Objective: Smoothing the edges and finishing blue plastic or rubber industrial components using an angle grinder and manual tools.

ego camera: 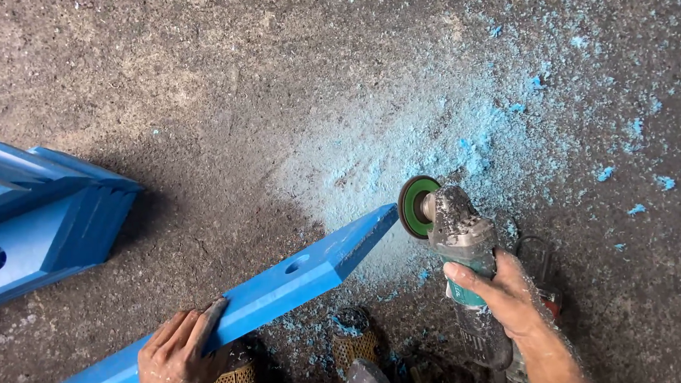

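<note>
— Right hand (510, 291)?
— Clamped round the angle grinder (459, 244), its green disc (416, 205) just beside the pointed tip of the blue bar (283, 288).
— Left hand (179, 356)?
— Pressed flat on the bar, fingers curled over its edge. Blue shavings (460, 146) cover the floor; stacked blue bars (43, 217) lie well apart

A rough, dark concrete floor (223, 82) carries everything here. A wide fan of pale blue dust and shavings (444, 142) is strewn over it toward the right, with loose blue flakes scattered further out. At the left edge a stack of blue plastic bars (43, 217) rests directly on it.
</note>
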